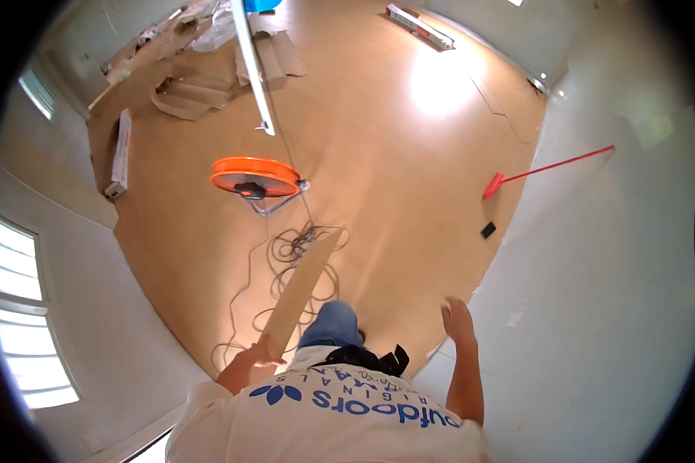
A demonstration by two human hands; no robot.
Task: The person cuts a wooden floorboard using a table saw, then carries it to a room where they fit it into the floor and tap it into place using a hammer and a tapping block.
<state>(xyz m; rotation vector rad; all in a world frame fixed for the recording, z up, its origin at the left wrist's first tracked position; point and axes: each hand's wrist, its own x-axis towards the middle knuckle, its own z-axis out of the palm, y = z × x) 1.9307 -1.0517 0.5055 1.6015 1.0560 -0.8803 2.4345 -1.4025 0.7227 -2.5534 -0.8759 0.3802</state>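
Tan plank (305, 285) slants from seven o'clock up toward the centre, in front of grey cable loops (292, 245). At seven, the left hand (260, 356) grips its near end, fingers pinching the edge. The right hand (457, 320) is well apart at four; too small to tell if its fingers are spread. An orange reel (255, 176) sits at ten.

The one wide fisheye view looks steeply down from my head, facing ahead between the left and right edges of the floor (409, 208). My shirt (301, 424) is closest, along the bottom; my hands (459, 321) sit a little farther off.
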